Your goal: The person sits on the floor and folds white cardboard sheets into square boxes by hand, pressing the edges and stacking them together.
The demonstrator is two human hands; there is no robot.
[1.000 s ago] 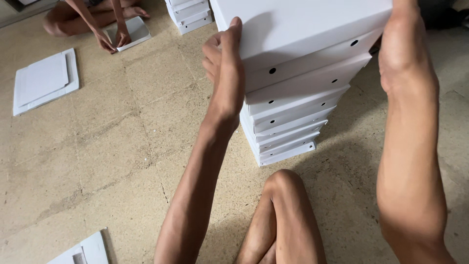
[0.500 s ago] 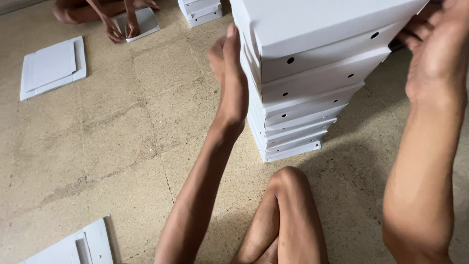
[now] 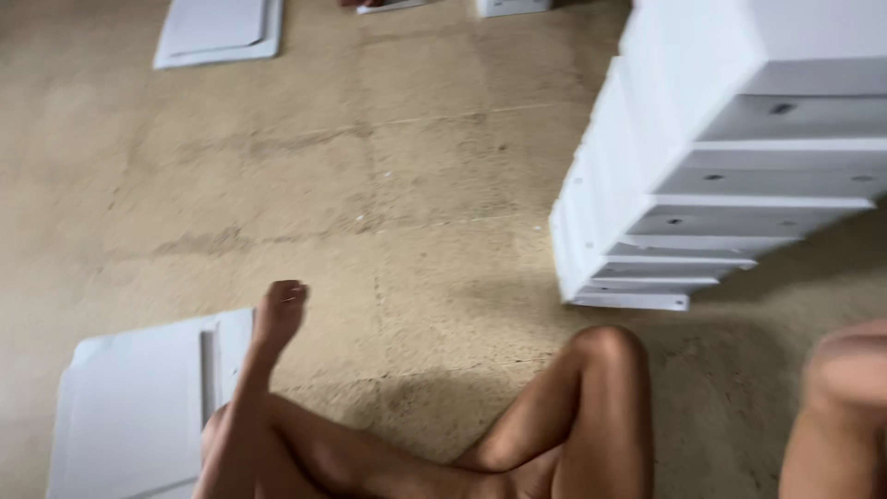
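- The left hand [image 3: 279, 312] hung low over the floor [image 3: 388, 185], just above the inner edge of a flat white cardboard sheet [image 3: 139, 407] lying at the lower left.
- Its fingers [image 3: 292, 294] were curled loosely inward, closed on nothing; whether they touched the sheet could not be told through the blur.
- The flat white cardboard sheet lay unfolded on the floor beside the person's left thigh, with a raised fold line running along its right part.
- The right hand was out of the picture; only a blurred stretch of the right forearm [image 3: 845, 407] showed at the lower right edge, so the state of its fingers could not be told.
- A tall stack of white boxes [image 3: 702, 157] stood on the floor at the upper right, well apart from both arms, each box's short side showing a small dark hole.
- The stack leaned a little unevenly, the lower boxes stepping out to the left beneath the upper ones.
- The person's bent knee [image 3: 605, 346] rose between the sheet and the stack, just in front of the bottom box.
- Another flat white sheet [image 3: 222, 32] lay on the floor at the far upper left, well apart from the left hand.
- The floor was tan, rough and mottled, with faint joint lines crossing it.
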